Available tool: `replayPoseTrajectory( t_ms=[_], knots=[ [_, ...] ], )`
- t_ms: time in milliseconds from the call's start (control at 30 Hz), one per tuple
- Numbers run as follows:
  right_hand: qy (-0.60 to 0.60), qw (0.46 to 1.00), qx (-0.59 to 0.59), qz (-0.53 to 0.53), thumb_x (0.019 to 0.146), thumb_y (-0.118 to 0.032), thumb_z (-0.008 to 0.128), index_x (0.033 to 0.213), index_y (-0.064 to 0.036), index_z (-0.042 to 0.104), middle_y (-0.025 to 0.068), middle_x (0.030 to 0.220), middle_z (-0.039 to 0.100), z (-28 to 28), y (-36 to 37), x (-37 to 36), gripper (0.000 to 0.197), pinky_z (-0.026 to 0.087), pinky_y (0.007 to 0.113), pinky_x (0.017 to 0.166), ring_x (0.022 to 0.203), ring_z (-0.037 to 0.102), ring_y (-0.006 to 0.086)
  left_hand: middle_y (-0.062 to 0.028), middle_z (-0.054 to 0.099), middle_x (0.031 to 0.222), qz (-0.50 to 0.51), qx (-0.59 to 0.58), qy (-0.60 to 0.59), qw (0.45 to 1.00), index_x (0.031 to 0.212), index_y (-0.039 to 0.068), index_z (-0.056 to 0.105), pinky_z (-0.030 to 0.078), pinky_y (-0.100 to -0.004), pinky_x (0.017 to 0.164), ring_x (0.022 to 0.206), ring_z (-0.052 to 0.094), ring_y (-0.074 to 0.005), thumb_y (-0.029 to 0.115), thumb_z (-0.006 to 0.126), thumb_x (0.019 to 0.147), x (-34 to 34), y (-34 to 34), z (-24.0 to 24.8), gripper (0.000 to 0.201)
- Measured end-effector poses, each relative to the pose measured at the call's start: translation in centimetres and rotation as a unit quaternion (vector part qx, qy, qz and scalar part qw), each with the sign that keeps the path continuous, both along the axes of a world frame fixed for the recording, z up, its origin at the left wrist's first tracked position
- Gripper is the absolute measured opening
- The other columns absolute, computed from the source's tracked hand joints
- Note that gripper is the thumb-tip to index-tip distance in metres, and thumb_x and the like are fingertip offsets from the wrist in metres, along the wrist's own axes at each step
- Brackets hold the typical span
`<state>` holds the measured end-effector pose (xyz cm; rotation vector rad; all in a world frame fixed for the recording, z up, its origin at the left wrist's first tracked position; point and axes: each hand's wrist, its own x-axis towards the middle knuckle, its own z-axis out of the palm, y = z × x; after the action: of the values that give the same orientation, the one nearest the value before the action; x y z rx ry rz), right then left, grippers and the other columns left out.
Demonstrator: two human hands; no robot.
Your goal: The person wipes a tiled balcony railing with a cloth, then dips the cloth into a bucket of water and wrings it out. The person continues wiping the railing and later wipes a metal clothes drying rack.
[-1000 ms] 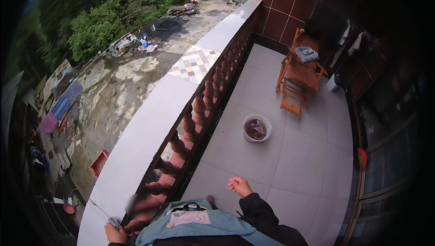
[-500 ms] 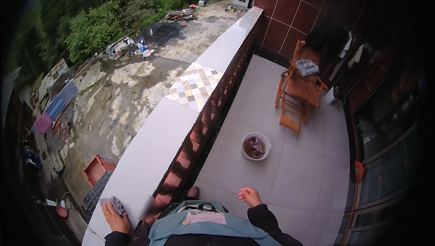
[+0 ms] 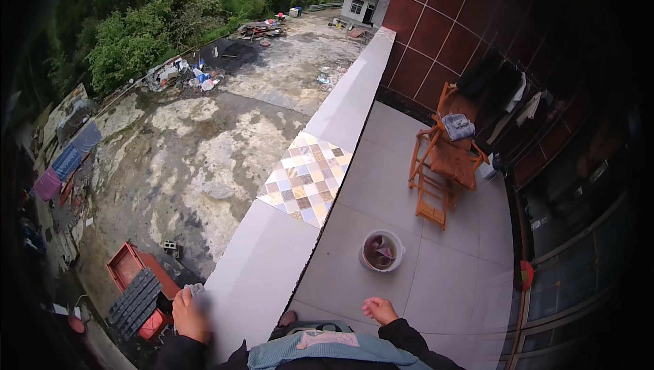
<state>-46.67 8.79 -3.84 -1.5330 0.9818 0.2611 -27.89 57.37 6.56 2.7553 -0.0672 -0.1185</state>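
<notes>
My left hand [image 3: 191, 317] is closed over a grey cloth [image 3: 197, 289] at the outer edge of the white tiled ledge [image 3: 272, 247]. Only a small part of the cloth shows past the fingers, and a dark blur covers the spot beside it. My right hand [image 3: 380, 310] hangs over the balcony floor in front of my apron [image 3: 340, 351], fingers curled in and nothing held. Beyond that hand stands a white bucket [image 3: 399, 261] with dark water and a pinkish cloth in it.
A patch of small coloured tiles [image 3: 306, 178] crosses the ledge. Toward the far wall is a wooden chair [image 3: 452, 159] with a folded grey cloth [image 3: 458, 127] on it. Hung clothes [image 3: 518, 94] line the right wall. Past the ledge, the yard [image 3: 197, 145] lies far below.
My left hand and the cloth have moved forward along the ledge and to its outer side. My view has tilted and shifted over the ledge. The right hand stays curled in nearly the same place.
</notes>
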Motion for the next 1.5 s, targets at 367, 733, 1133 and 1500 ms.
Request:
replayPoseTrajectory(
  t_ms=[367,733,1133,1500],
  knots=[
    [-0.015,0.996,0.019,0.087,0.100,-0.021,0.056,0.114,-0.0024,0.065,0.0067,0.098,0.072,-1.3,-2.1,3.7,0.025,0.051,0.028,0.067,0.076,0.066,0.0122,-0.0246,0.043,0.146,-0.033,0.103,-0.156,0.982,0.133,-0.004,0.049,0.031,-0.0543,0.111,0.139,0.038,-0.0440,0.006,0.060,0.078,-2.4,-3.4,-2.1,0.058],
    [-0.032,0.998,0.009,0.054,0.101,-0.023,0.055,0.115,-0.0032,0.066,0.0057,0.097,0.072,-2.4,-6.2,0.1,0.026,0.051,0.026,0.064,0.074,0.067,0.0118,-0.0154,0.043,0.152,-0.147,0.036,-0.069,0.986,0.139,0.005,0.052,0.029,-0.0573,0.112,0.143,0.035,-0.0378,0.010,0.056,0.084,-5.5,-14.0,-0.2,0.056],
    [-0.012,0.996,0.030,0.081,0.101,-0.023,0.056,0.114,-0.0029,0.064,0.0076,0.099,0.072,-3.7,-7.5,-1.2,0.025,0.053,0.027,0.066,0.077,0.068,0.0142,-0.0161,0.041,0.151,-0.094,-0.001,-0.098,0.991,0.138,0.006,0.049,0.025,-0.0571,0.115,0.145,0.031,-0.0385,0.009,0.070,0.075,-6.7,-14.1,0.0,0.067],
    [-0.012,0.974,0.043,0.222,0.100,-0.025,0.056,0.111,-0.0050,0.064,0.0040,0.095,0.070,-4.5,-5.2,6.6,0.024,0.050,0.027,0.065,0.076,0.065,0.0121,-0.0169,0.033,0.157,0.278,0.178,-0.174,0.928,0.150,0.005,0.035,0.026,-0.0459,0.119,0.149,0.026,-0.0374,-0.005,0.057,0.083,-16.9,8.2,-7.2,0.071]
  ],
)
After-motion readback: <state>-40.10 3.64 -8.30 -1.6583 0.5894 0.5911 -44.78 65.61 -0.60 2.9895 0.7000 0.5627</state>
